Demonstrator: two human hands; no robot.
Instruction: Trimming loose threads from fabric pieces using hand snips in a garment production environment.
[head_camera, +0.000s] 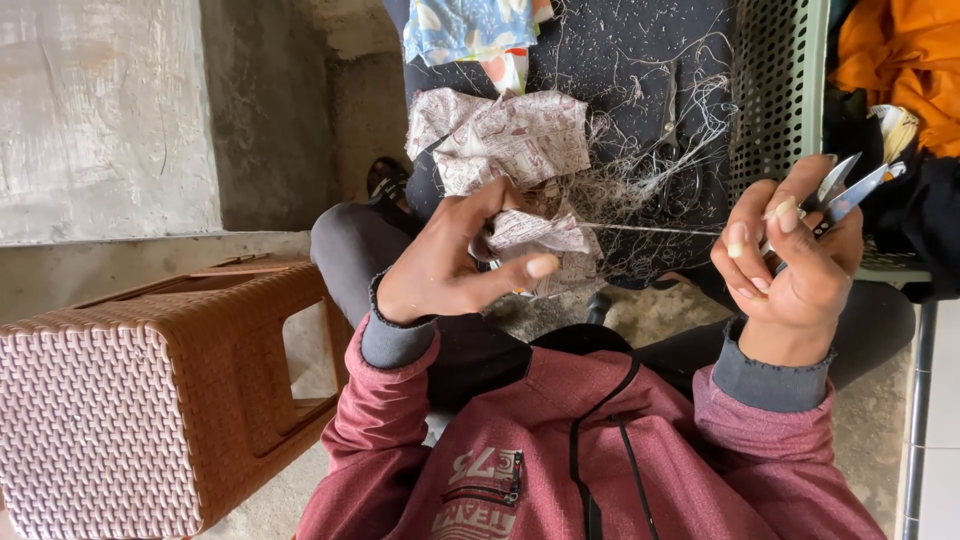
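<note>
My left hand (450, 265) pinches a small piece of pale patterned fabric (535, 230) between thumb and fingers. A thin thread (650, 229) runs taut from that fabric to my right hand (795, 265), which is closed around small metal thread snips (850, 190) with the blades pointing up and right. More of the same patterned fabric (500, 140) lies bunched on a dark cloth (640, 60) just beyond my left hand. Both arms wear a maroon hoodie with grey cuffs.
A tangle of loose threads (660, 170) and a pair of scissors (668, 130) lie on the dark cloth. A green perforated basket (775, 90) with orange cloth (900, 60) stands at right. A brown woven plastic stool (150, 390) is at left. Blue printed fabric (470, 30) sits at the top.
</note>
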